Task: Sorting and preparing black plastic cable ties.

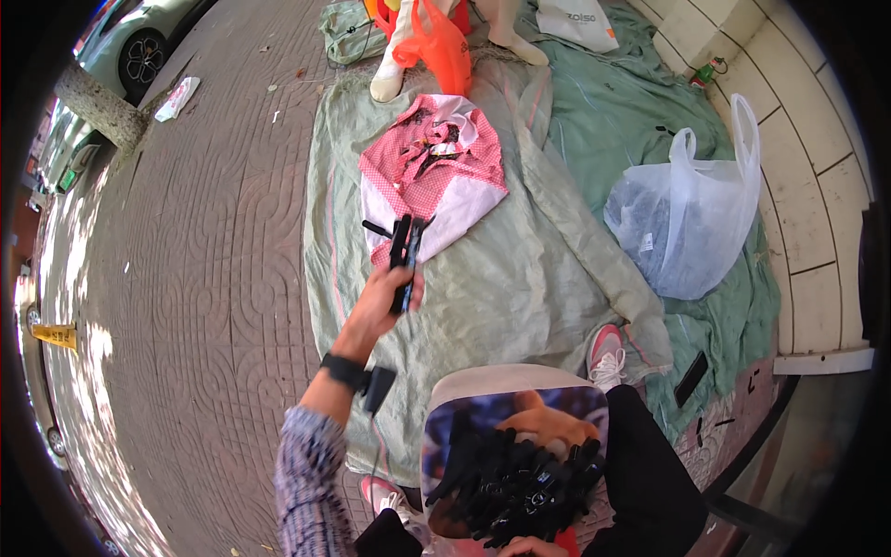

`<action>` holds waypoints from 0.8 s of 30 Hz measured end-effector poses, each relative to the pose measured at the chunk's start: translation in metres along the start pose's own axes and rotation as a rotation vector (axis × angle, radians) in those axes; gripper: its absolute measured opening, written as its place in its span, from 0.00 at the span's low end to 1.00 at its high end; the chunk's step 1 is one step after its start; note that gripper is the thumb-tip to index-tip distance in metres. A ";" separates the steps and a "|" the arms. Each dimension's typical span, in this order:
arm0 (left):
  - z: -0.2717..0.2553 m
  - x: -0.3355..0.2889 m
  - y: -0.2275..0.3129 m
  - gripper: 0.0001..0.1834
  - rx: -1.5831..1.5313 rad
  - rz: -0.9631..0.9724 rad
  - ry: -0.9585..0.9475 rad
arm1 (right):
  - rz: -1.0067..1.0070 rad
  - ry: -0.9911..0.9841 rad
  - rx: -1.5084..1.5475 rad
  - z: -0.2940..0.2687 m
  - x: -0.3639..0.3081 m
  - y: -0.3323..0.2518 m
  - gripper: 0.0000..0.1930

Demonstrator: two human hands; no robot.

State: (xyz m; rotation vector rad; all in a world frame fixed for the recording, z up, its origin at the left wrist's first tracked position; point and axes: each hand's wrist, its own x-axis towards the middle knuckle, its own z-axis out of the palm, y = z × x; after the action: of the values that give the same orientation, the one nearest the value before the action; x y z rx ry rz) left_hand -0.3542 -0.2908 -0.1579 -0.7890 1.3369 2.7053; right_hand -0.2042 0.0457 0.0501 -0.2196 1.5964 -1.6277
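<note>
My left hand (394,295), with a dark band on its wrist, reaches forward over the ground sheet. It is closed round a few slim black stick-like pieces (405,252), whose far ends point at the pink checked cloth (444,176). Another black stick (375,228) shows at the cloth's near edge. In front of my body, a picture-printed board or seat (520,408) bears a heap of small black pieces (524,483); their exact kind is unclear. My right hand (534,547) shows only in part at the lower edge, beside the heap, its fingers mostly cut off.
A green woven sheet (445,316) covers the paving. To the right stands a translucent white plastic bag (687,213) with dark contents, by a tiled wall (807,167). Ahead sits another person (397,56) near an orange bag (436,46). A black flat object (690,379) lies right.
</note>
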 end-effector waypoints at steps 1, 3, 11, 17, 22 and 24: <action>0.010 -0.031 0.004 0.06 -0.025 -0.081 0.006 | 0.001 0.014 -0.001 -0.002 0.001 -0.003 0.11; 0.021 -0.085 0.018 0.09 0.023 -0.267 -0.153 | -0.025 0.112 0.040 -0.009 0.004 -0.011 0.11; 0.079 -0.252 0.027 0.14 -0.069 -0.679 -0.555 | -0.194 0.404 0.369 -0.008 0.018 -0.021 0.12; 0.110 -0.270 0.017 0.13 0.020 -0.864 -0.736 | -0.293 0.184 0.091 0.006 0.019 -0.013 0.10; 0.097 -0.275 -0.004 0.12 0.200 -0.676 -0.908 | -0.365 0.065 -0.029 0.023 0.018 -0.003 0.13; 0.096 -0.278 0.004 0.12 0.168 -0.802 -0.867 | -0.329 0.047 -0.004 0.024 0.016 -0.002 0.13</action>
State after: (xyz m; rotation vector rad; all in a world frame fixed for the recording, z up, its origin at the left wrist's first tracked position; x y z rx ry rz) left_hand -0.1542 -0.1668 0.0182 -0.0386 0.7703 1.8674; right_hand -0.1998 0.0167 0.0491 -0.4695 1.6650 -1.8887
